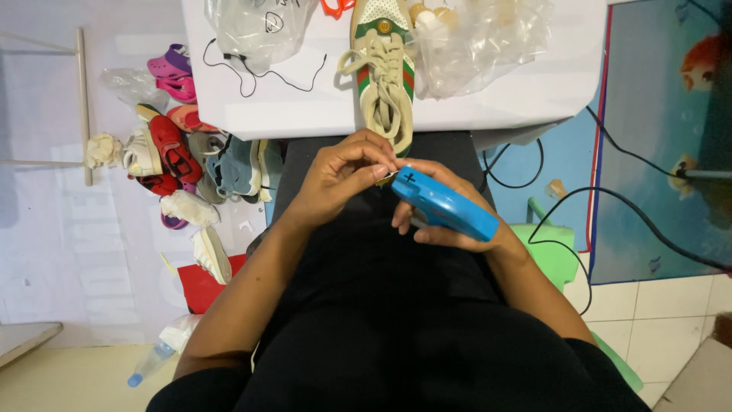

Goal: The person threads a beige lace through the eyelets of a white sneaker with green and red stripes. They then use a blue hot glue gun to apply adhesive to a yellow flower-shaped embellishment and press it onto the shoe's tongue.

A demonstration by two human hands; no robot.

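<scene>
Clear plastic bags (255, 27) (488, 38) on white table (305, 107), flanking shoe.

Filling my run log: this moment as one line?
right hand: holds blue tool | left hand: pinches its tip | sneaker: on white table

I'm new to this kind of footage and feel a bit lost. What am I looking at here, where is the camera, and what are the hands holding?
The single picture comes from a camera worn on a person's head, looking down at their lap and two bare hands. The right hand has its grip around a blue handheld tool. The left hand pinches something small at the tool's tip; it is too small to identify. Just beyond the hands, a white table carries a cream sneaker with green and red stripes, clear plastic bags and a thin black cord. More shoes lie piled on the floor to the left.
</scene>
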